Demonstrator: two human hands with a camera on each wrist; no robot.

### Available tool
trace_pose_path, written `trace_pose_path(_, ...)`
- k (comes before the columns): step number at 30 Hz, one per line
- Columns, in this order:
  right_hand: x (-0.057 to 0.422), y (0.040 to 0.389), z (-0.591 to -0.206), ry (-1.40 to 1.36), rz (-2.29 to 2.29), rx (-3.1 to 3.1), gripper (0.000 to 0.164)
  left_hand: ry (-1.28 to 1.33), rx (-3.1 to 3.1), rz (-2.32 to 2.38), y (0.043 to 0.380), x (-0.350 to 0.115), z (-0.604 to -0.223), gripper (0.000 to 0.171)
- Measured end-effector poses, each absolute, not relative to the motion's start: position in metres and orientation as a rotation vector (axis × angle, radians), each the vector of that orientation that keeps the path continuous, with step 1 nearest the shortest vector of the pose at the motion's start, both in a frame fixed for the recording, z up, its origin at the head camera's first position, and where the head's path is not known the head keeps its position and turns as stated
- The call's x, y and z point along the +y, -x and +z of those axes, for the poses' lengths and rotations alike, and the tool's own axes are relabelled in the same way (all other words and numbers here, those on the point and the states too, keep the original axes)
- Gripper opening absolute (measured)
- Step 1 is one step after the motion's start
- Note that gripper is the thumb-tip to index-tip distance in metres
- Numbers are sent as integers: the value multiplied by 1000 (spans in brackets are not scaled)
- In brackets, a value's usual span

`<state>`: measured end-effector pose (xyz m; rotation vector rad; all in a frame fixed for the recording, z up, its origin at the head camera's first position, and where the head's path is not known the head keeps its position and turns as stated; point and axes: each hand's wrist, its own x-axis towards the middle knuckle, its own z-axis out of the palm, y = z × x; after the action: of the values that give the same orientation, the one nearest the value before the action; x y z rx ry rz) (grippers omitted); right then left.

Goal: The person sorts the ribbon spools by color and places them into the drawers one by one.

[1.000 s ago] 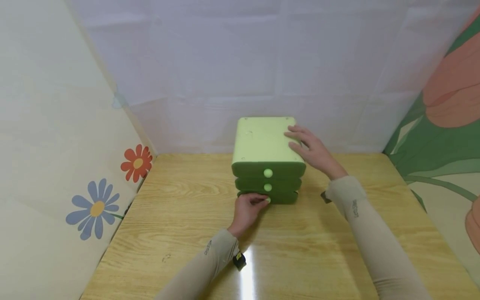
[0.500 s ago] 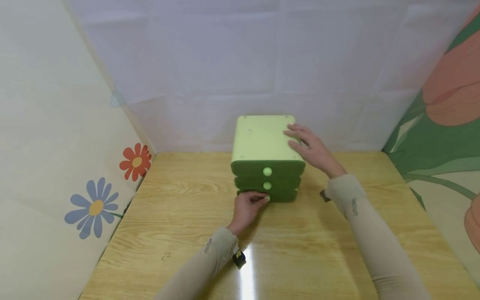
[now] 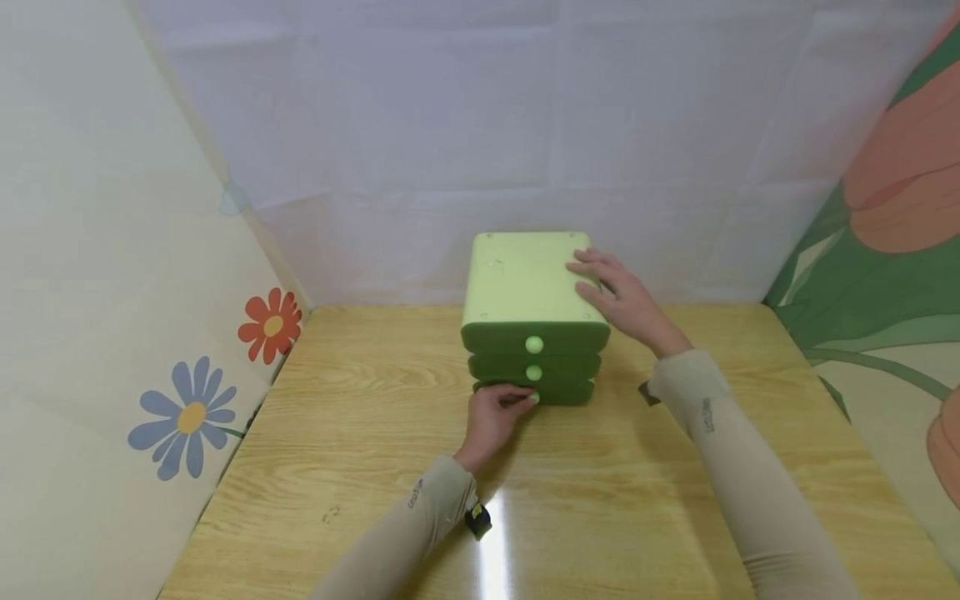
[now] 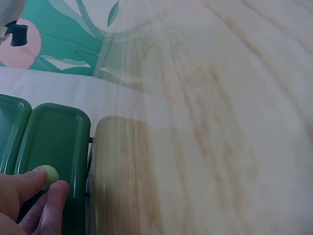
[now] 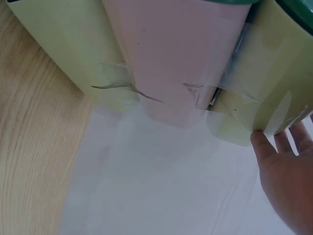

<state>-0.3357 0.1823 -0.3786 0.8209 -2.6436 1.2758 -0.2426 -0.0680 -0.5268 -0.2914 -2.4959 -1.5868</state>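
Note:
A small three-tier drawer unit (image 3: pixel 525 279) has a light green top and dark green drawer fronts, each with a pale round knob. My left hand (image 3: pixel 493 423) is at the lowest drawer front (image 3: pixel 566 392), thumb and fingers pinching its knob (image 4: pixel 51 177). That drawer appears pushed in. On the upper right edge of the unit rests my right hand (image 3: pixel 626 300), its fingers spread and lightly bent. From the right wrist view, the fingertips touch the yellow-green side of the top tier (image 5: pixel 266 83), beside a pink middle tier (image 5: pixel 178 54) and clear tape.
The unit stands on a wood-grain table (image 3: pixel 375 433) near its back edge. Behind it hangs a white sheet (image 3: pixel 420 142). Flower-patterned panels flank the table, one at the left (image 3: pixel 90 250) and one at the right (image 3: pixel 892 275).

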Motion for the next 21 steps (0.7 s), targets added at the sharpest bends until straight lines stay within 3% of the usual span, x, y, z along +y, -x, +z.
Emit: trace_pose_path(21,182,335,-380,-822,1292,-2636,49,303,-2496,-1589,240,-69,-528,12)
